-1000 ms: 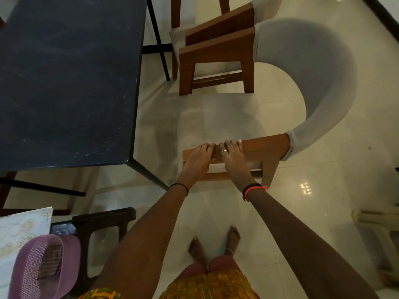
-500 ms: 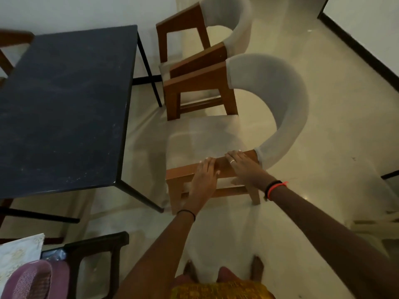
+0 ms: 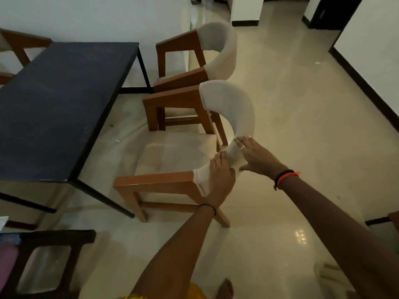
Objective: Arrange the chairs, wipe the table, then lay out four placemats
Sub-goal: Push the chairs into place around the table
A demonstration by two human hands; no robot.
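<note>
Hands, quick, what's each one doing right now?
Left hand: gripping the near chair's padded backrest at its lower end.
Right hand: open, fingers flat against the same backrest.

No text, label, brand, number or sign can be read anywhere here.

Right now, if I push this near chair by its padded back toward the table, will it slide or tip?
Probably slide: the near chair stands on glossy tile floor. Its solid wooden frame suggests some weight. Both hands sit high on the curved backrest, so a hard shove might tilt it.
</note>
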